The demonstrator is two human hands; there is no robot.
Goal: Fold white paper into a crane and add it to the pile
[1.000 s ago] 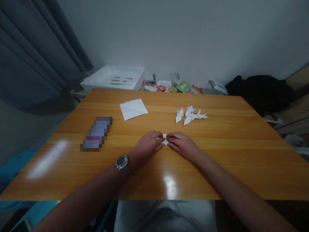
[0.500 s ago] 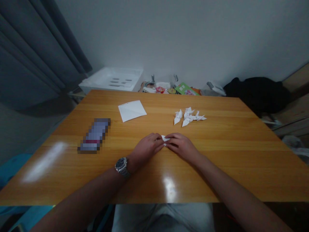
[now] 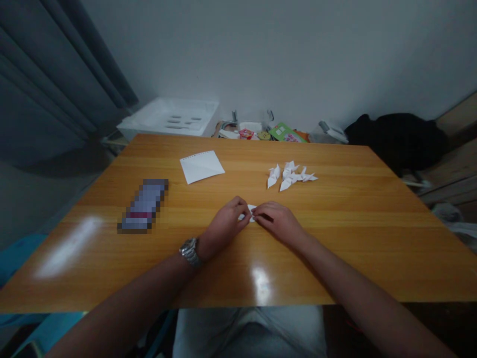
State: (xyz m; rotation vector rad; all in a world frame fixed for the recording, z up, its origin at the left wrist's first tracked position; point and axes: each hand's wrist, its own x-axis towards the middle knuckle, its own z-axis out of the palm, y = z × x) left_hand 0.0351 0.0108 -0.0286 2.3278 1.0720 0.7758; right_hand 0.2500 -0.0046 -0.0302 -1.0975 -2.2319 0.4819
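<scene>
Between my two hands, on the wooden table (image 3: 357, 219), is a small folded piece of white paper (image 3: 252, 209), partly covered by fingers. My left hand (image 3: 230, 219), with a metal watch (image 3: 190, 251) at its wrist, is closed on the paper's left side, thumb and fingertips pinched together. From the right, my right hand (image 3: 278, 219) holds the paper's other side with bent fingers and thumb. The paper's exact folds are too small to make out. Beyond my right hand lie several folded white paper figures (image 3: 290, 176), shaped like birds.
A white sheet of paper (image 3: 201, 166) with a perforated edge lies at the back left. Nearer is a blurred-out phone-like object (image 3: 144, 205). Behind the table stand a white plastic tray (image 3: 171, 119) and a green packet or booklet (image 3: 286, 133). Dark cloth (image 3: 395, 141) is heaped at the right.
My left hand has turned, its fingers curling more tightly into a pinch on the paper. My right hand has barely shifted. The whole view has moved slightly.
</scene>
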